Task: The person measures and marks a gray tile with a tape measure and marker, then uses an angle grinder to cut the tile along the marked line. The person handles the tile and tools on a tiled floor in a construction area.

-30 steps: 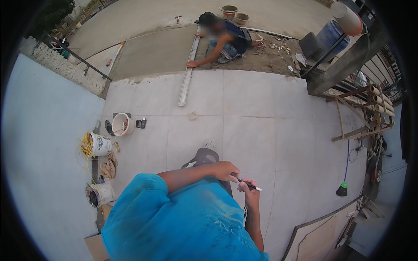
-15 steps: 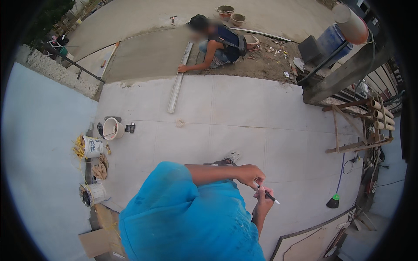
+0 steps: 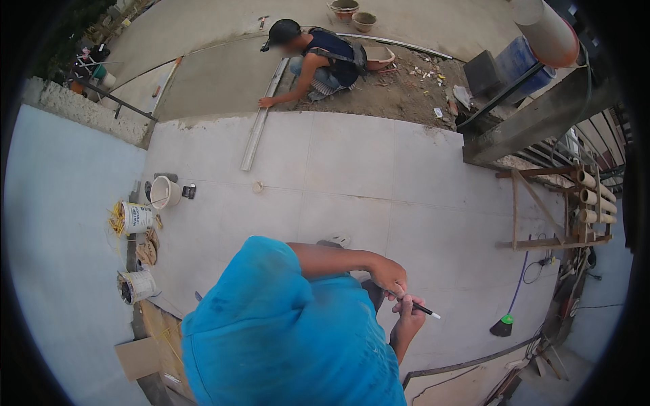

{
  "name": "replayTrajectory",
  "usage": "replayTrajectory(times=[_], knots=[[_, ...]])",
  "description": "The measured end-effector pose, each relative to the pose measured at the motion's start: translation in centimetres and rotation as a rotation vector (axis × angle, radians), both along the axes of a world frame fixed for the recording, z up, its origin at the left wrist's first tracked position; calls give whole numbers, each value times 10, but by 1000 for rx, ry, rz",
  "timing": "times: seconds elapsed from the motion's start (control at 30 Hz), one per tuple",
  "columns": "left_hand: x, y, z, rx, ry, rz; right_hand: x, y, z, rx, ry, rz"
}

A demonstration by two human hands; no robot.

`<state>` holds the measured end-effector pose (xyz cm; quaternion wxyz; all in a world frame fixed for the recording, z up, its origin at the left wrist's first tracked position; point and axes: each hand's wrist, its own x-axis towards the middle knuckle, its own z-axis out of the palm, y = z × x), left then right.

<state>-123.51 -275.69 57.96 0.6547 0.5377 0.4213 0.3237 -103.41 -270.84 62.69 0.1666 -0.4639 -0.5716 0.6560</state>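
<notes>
Pen (image 3: 426, 310) between buckets (image 3: 139, 218), left, and broom (image 3: 502, 327), right (rack (image 3: 539, 206) beyond it).

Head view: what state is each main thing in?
Pen: held, white tip outward
Left hand: fingers closed at pen's inner end
Right hand: closed around pen
Bar: lying across concrete and tiles
Co-worker: crouched, one hand on bar
White bucket: open
Broom: lying or leaning, unclear
</notes>
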Motion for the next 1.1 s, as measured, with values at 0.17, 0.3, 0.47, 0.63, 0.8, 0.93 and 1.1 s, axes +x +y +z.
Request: replayTrajectory(times=[0.17,0.3,0.47,0.63,0.8,0.93,1.1], knots=[[21,56,17,22,129,157,24,77,4,38,0,145],[64,103,33,32,164,317,69,136,9,61,74,145],[111,160,50,115,346,402,110,197,8,-30,71,140],[121,190,56,-1,287,355,120,235,6,-51,92,186],[102,215,54,-34,289,309,100,263,5,-25,110,211],[73,246,48,-19,141,269,75,289,4,1,66,168],[24,303,46,41,93,190,35,330,20,78,3,112]])
